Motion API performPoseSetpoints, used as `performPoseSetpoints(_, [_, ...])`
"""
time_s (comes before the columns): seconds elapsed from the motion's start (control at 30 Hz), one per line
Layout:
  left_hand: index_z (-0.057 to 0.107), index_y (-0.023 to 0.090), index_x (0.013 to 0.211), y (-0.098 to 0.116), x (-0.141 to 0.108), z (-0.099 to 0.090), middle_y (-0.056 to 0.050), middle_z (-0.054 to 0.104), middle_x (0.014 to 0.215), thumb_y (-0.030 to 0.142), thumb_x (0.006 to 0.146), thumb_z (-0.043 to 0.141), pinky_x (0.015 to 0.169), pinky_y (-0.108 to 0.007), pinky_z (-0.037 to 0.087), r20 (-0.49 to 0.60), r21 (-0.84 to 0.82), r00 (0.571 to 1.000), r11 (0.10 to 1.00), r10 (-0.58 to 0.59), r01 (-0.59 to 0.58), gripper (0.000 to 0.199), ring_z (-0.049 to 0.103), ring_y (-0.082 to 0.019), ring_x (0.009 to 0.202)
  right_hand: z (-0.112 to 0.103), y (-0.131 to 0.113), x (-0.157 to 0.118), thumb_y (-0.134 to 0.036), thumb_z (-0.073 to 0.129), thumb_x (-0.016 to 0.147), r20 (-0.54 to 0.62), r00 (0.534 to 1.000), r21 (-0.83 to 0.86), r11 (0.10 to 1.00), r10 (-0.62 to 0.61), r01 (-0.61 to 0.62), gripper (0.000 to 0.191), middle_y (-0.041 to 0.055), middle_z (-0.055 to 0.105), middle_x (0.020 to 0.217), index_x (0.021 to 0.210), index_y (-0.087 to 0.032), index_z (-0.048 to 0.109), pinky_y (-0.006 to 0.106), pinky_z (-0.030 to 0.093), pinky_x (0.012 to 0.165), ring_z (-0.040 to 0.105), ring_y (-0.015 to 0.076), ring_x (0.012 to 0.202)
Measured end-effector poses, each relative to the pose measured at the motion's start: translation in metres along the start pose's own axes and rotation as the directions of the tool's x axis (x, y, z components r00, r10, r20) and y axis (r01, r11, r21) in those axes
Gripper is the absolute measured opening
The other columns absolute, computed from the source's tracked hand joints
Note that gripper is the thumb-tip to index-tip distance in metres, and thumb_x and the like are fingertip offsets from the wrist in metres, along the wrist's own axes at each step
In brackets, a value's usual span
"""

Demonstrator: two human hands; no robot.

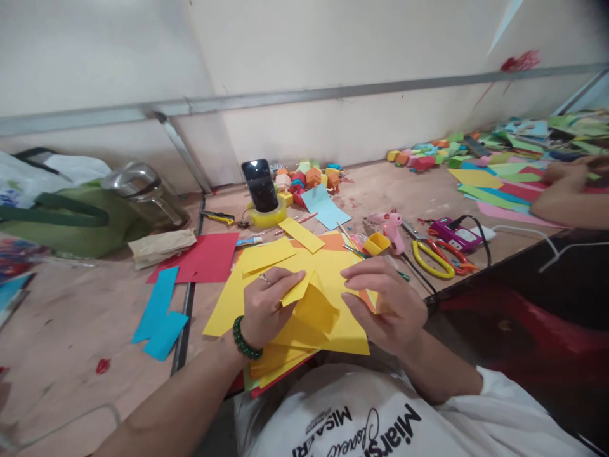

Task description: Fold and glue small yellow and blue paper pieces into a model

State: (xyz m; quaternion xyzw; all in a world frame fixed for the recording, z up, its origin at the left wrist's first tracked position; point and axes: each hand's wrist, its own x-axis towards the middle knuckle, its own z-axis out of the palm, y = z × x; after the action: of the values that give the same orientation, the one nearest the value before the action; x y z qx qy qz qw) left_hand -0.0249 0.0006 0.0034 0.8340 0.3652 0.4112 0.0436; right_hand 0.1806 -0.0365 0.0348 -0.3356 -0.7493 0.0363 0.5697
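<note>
My left hand (271,304), with a ring and a green bead bracelet, pinches a small folded yellow paper piece (298,289) over a pile of yellow sheets (347,317). To the right, my right hand (383,301) is raised over the sheets' edge, thumb and fingers apart, with nothing between them. Two yellow strips, one (301,235) pointing toward the phone and one (269,255) behind my left hand, lie on top of the pile. A small open yellow paper box (377,243) sits just beyond my right hand.
Behind the pile are a phone (259,185) on a tape roll (267,214) and small coloured paper boxes (311,178). At right lie a pink glue gun (392,230), scissors (432,259) and a purple power strip (455,235). Another person's hands (566,184) are at far right. Blue strips (159,304) lie left.
</note>
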Motion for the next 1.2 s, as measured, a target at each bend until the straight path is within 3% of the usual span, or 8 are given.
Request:
performPoseSetpoints(0.2, [0.067,0.020,0.107,-0.002,-0.005,0.005,-0.008,0.070,0.085,0.015,0.079,0.054,0.070,-0.028,0.052,-0.046,0.074,0.984,0.983,0.173,-0.170,0.030,0.065,-0.019,0.078,0.017,0.007,-0.008,-0.022,0.057,0.084,0.185,0.982,-0.245,0.969,0.031,0.016,0.021,0.0112,0.066,0.107,0.105,-0.022,0.058,0.037,0.055,0.082,0.062,0.0229,0.097])
performPoseSetpoints(0.3, [0.069,0.019,0.100,-0.001,-0.005,0.013,-0.009,0.069,0.086,0.018,0.079,0.056,0.073,-0.030,0.053,0.020,0.032,0.997,0.997,0.070,-0.071,0.025,0.065,-0.020,0.081,0.026,0.016,-0.014,-0.015,0.052,0.087,0.223,0.973,-0.312,0.950,0.062,0.011,0.016,0.0082,0.070,0.096,0.093,-0.021,0.065,0.032,0.054,0.077,0.063,0.0199,0.088])
performPoseSetpoints(0.4, [0.070,0.018,0.093,0.001,-0.004,0.022,-0.011,0.070,0.095,0.017,0.077,0.054,0.079,-0.032,0.053,0.100,-0.123,0.984,0.980,-0.147,0.159,0.023,0.065,-0.020,0.088,0.030,0.025,-0.017,-0.013,0.051,0.087,0.269,0.949,-0.313,0.947,0.161,-0.072,0.017,0.0055,0.072,0.083,0.085,-0.020,0.067,0.029,0.051,0.072,0.064,0.0179,0.080])
performPoseSetpoints(0.57, [0.072,0.016,0.083,0.001,0.000,0.029,-0.005,0.074,0.080,0.020,0.076,0.052,0.065,-0.027,0.054,0.340,-0.413,0.852,0.751,-0.398,0.515,0.022,0.067,-0.017,0.070,0.030,0.032,-0.014,-0.013,0.058,0.080,0.377,0.830,-0.284,0.904,0.412,-0.320,0.010,0.0032,0.071,0.078,0.079,-0.019,0.067,0.025,0.047,0.066,0.065,0.0152,0.072])
performPoseSetpoints(0.8, [0.069,0.014,0.066,0.009,0.008,0.018,0.001,0.065,0.059,0.014,0.067,0.048,0.053,-0.020,0.040,0.535,-0.273,0.710,0.703,-0.457,0.657,0.021,0.054,-0.011,0.056,0.031,0.034,-0.004,-0.013,0.063,0.076,0.555,0.640,-0.413,0.843,0.532,-0.344,0.008,0.0018,0.071,0.075,0.075,-0.019,0.068,0.024,0.040,0.062,0.064,0.0161,0.072])
performPoseSetpoints(1.0, [0.060,0.015,0.054,0.005,0.021,0.007,0.006,0.046,0.047,0.016,0.057,0.049,0.045,-0.019,0.028,0.722,-0.310,0.503,0.428,-0.475,0.849,0.011,0.037,-0.007,0.046,0.031,0.036,0.002,-0.018,0.064,0.076,0.538,0.589,-0.409,0.798,0.602,-0.442,0.011,0.0002,0.067,0.064,0.066,-0.017,0.066,0.023,0.034,0.056,0.058,0.0126,0.060])
performPoseSetpoints(1.1, [0.060,0.015,0.054,0.003,0.023,0.007,0.006,0.043,0.047,0.021,0.058,0.052,0.046,-0.020,0.028,0.750,-0.320,0.445,0.319,-0.491,0.892,0.011,0.034,-0.006,0.046,0.031,0.035,0.003,-0.019,0.064,0.076,0.554,0.577,-0.398,0.799,0.600,-0.450,0.014,-0.0002,0.066,0.062,0.062,-0.017,0.065,0.022,0.033,0.055,0.055,0.0116,0.057])
performPoseSetpoints(1.2, [0.063,0.013,0.056,0.003,0.021,0.008,0.005,0.046,0.049,0.025,0.061,0.055,0.049,-0.020,0.032,0.749,-0.320,0.444,0.320,-0.491,0.892,0.014,0.037,-0.007,0.048,0.031,0.034,0.003,-0.018,0.064,0.074,0.563,0.567,-0.394,0.798,0.601,-0.455,0.012,0.0001,0.066,0.062,0.063,-0.017,0.065,0.022,0.033,0.055,0.056,0.0118,0.058])
